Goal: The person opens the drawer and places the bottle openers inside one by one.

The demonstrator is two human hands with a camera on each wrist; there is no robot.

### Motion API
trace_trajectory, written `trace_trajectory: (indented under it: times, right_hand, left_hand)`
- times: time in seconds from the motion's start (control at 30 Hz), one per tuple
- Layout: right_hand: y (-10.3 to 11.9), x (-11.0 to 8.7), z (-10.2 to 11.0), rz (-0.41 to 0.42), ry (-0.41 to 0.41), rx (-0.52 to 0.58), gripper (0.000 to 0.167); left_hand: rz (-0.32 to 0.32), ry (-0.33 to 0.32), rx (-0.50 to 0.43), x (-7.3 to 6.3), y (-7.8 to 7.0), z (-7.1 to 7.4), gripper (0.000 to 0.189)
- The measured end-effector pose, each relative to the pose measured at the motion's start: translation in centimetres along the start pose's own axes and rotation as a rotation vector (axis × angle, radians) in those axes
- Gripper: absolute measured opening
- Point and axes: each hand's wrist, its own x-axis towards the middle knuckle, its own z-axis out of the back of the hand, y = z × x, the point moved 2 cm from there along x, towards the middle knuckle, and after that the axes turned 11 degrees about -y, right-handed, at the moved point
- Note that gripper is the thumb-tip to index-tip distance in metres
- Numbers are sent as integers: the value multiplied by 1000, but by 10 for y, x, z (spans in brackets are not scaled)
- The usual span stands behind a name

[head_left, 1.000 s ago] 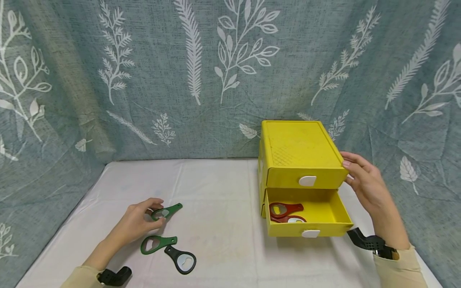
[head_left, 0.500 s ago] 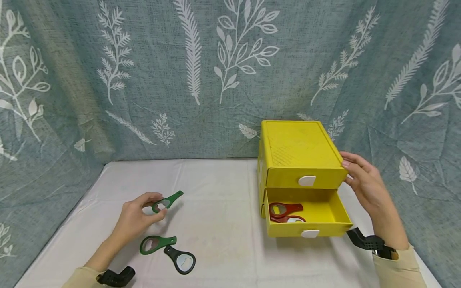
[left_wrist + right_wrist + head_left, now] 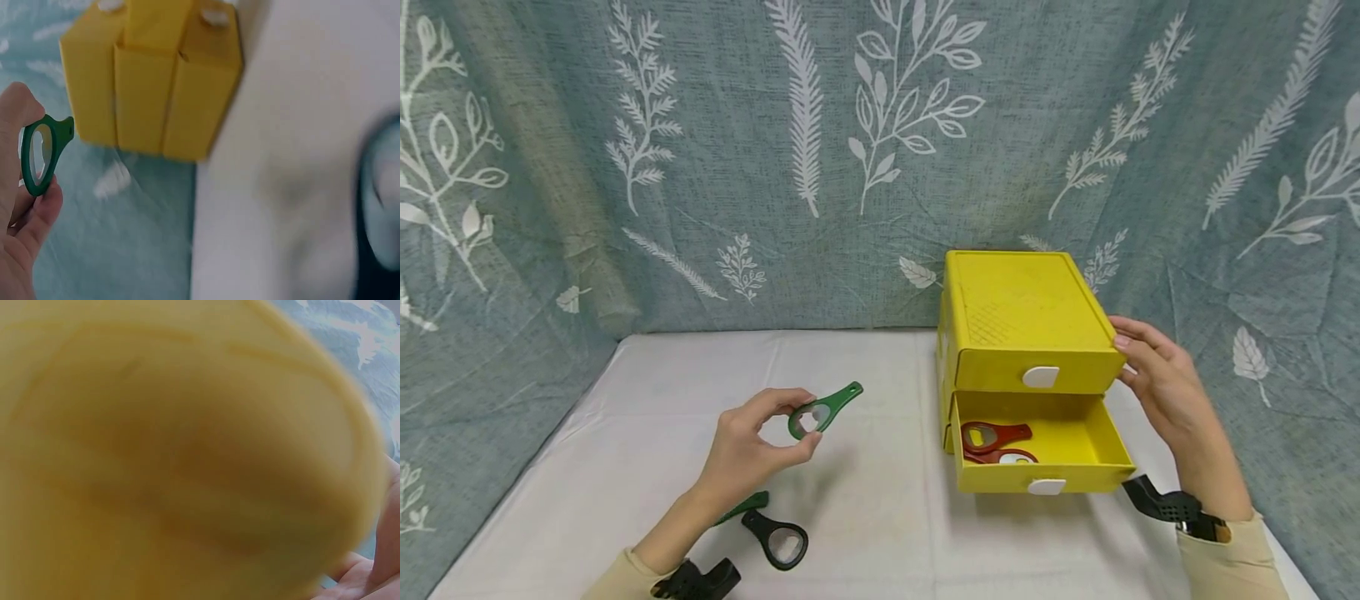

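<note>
Between thumb and fingers, my left hand (image 3: pixel 741 454) pinches a green bottle opener (image 3: pixel 844 399) by its ring end, raised over the white table with the handle pointing away. The left wrist view also shows this green opener (image 3: pixel 61 135) in the fingers. My right hand (image 3: pixel 1165 387) rests against the right side of a yellow drawer unit (image 3: pixel 1022 292), thumb near its front corner. The unit's middle drawer (image 3: pixel 1082 478) is pulled out; a red bottle opener (image 3: pixel 1017 432) and another red opener (image 3: pixel 983 457) lie in its left part. Yellow plastic fills most of the right wrist view, blurred.
On the table, a black bottle opener (image 3: pixel 766 528) lies near my left forearm. A second green opener (image 3: pixel 754 502) is partly hidden under that arm. The top drawer (image 3: pixel 992 371) is closed. A patterned grey-green curtain (image 3: pixel 820 275) hangs behind the table.
My left hand has lifted the green bottle opener off the table and carried it to the right, toward the drawer unit. The right hand and the drawers have stayed put.
</note>
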Motion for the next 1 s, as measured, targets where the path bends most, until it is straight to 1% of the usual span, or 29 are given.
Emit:
trace_trajectory:
  times: [0.03,0.17,0.3,0.37,0.47,0.57,0.63,0.8,1.0]
  right_hand:
    - [0,0,0,2,0,-2,29]
    - [1,-1,1,5,-1,-2,29]
    - [1,-2,1,1,1,11,28]
    - [1,-2,0,1,4,16,28]
    - [0,-3,-1,4,8,19,27]
    - [1,-3,-2,6,13,22,28]
    - [1,-3,-2,4,17,23,28]
    - [2,-2,-2,1,25,21,28]
    - [2,-1,0,0,21,22,28]
  left_hand:
    - [-1,-4,-22,3,-5,-6,50]
    - [-38,-36,-101,17,-21,-31,47]
    - [-79,-34,-143,30,-35,-59,42]
    - [-102,-17,-155,34,-41,-74,41]
    - [-133,22,-197,39,-48,-96,41]
    - [-144,70,-237,43,-52,-116,40]
    - [-144,103,-246,44,-55,-128,40]
    - [-136,160,-229,46,-59,-149,41]
    - [-156,196,-223,49,-63,-163,40]
